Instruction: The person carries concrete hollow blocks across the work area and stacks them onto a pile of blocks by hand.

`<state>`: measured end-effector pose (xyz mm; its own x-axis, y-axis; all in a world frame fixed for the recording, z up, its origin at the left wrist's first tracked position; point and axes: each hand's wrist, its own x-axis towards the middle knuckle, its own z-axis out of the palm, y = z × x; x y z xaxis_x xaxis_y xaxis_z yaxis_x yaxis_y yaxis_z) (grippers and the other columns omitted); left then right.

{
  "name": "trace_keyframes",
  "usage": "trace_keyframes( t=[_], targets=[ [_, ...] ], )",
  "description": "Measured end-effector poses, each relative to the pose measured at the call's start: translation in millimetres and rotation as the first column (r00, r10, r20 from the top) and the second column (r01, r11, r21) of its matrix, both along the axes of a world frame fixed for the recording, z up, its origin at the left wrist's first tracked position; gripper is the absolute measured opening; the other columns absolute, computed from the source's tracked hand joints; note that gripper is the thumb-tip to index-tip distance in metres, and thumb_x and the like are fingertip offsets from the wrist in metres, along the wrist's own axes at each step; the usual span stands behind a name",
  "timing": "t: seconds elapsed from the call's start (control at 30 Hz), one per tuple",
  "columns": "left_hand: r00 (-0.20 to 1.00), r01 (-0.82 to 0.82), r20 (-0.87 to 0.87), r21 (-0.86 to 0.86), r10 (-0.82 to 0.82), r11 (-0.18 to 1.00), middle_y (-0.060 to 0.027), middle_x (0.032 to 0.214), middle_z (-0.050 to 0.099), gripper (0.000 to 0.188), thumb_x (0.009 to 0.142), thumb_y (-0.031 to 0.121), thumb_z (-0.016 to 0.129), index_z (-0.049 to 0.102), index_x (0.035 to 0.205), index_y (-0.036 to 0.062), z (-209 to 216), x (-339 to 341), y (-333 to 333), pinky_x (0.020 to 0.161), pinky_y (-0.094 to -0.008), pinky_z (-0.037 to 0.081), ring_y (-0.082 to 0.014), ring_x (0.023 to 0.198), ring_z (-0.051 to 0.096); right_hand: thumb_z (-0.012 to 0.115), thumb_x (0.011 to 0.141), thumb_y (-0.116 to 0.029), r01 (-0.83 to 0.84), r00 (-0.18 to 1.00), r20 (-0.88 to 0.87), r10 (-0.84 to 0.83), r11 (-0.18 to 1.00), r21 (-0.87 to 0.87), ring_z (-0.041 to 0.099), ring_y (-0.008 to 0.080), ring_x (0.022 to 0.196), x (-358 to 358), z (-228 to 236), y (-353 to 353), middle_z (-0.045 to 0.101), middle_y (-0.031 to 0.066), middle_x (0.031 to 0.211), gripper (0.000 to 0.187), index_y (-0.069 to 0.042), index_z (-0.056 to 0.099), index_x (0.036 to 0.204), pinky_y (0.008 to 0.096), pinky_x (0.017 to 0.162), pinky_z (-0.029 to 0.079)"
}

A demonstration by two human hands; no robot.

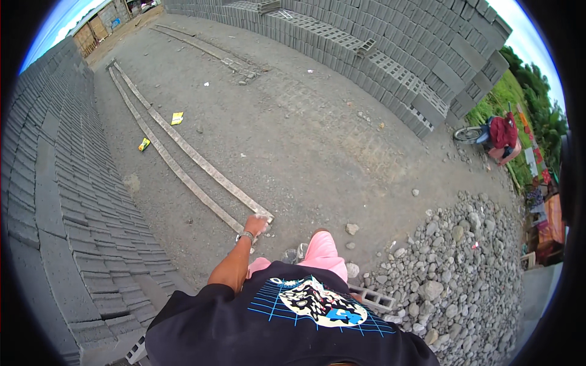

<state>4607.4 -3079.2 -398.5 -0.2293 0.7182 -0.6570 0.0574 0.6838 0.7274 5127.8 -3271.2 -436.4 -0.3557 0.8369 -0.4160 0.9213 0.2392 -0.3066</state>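
My left hand [257, 225], a watch or bracelet at its wrist, is low at the near end of a long narrow wooden plank [194, 157]. Its fingers look closed on the plank's end, though they show only small. A second long plank [163, 157] lies roughly parallel on the left, its near end beside my wrist. Both strips run away from me over the grey ground toward the far left. No part of my right hand shows; my dark shirt and bent pink-clad legs fill the lower middle.
Stacked grey concrete blocks form a wall [101, 226] on the left and another [390, 67] at the back right. A stone heap [452, 274] lies at right, near a hollow block [375, 299]. Beyond stands a motorcycle [488, 135]. Yellow wrappers [177, 118] litter the ground.
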Motion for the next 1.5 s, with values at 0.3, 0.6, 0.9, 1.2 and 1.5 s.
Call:
trace_keyframes(
  t=[0.3,0.6,0.9,1.2,1.5],
  targets=[
    [0.994,0.006,0.11,-0.008,-0.005,1.0,-0.0064,0.087,0.066,0.035,0.084,0.036,0.055,0.058,0.103,0.0067,23.2,-5.7,253.5,0.056,-0.0292,0.046,-0.0145,0.069,0.061,0.054,0.074,-0.031,0.217,0.93,-0.251,-0.27,0.951,-0.219,0.057,0.0288,0.053,-48.0,-8.9,252.2,0.058,0.0113,0.06,0.025,-0.013,0.065,0.086,0.041,0.048,0.042],
    [0.907,0.267,-0.307,-0.105,-0.287,0.958,-0.0104,0.082,0.066,0.034,0.084,0.029,0.053,0.06,0.097,-0.0013,-25.5,-106.8,374.0,0.05,-0.0313,0.048,-0.0212,0.064,0.063,0.062,0.077,-0.028,0.654,0.514,-0.27,-0.814,0.575,-0.491,0.056,0.0171,0.046,-174.3,48.0,782.9,0.061,0.0086,0.066,0.027,-0.002,0.061,0.084,0.0275,0.038,0.038],
    [0.845,0.275,-0.37,-0.317,-0.385,0.908,-0.0103,0.081,0.066,0.024,0.084,0.024,0.049,0.062,0.094,0.0065,-67.5,-171.0,481.8,0.057,-0.0338,0.049,-0.0231,0.074,0.064,0.06,0.081,-0.025,0.377,0.601,-0.636,-0.483,0.874,-0.307,0.059,0.0148,0.062,-345.1,85.6,1138.0,0.062,0.0087,0.072,0.029,0.0,0.062,0.095,0.0265,0.057,0.047],
    [0.906,0.178,-0.289,-0.403,-0.309,0.898,-0.0099,0.071,0.066,0.027,0.08,0.028,0.047,0.063,0.084,0.0069,-79.0,-284.7,766.0,0.058,-0.0343,0.051,-0.0237,0.064,0.064,0.058,0.079,-0.028,0.608,0.697,0.103,-0.709,0.51,-0.609,0.063,0.0226,0.06,-342.7,32.9,1205.9,0.066,0.0133,0.08,0.029,-0.003,0.061,0.094,0.034,0.046,0.043],
    [0.921,-0.101,-0.357,0.171,0.157,0.98,-0.017,0.078,0.064,0.031,0.081,0.03,0.05,0.065,0.087,0.003,-2.1,-417.3,1232.9,0.07,-0.0394,0.047,-0.0357,0.079,0.061,0.05,0.077,-0.025,-0.017,0.989,-0.148,-0.024,0.963,-0.268,0.061,0.0324,0.068,-381.8,5.5,1340.2,0.059,0.024,0.072,0.027,-0.001,0.06,0.083,0.0407,0.062,0.046]
  ],
)
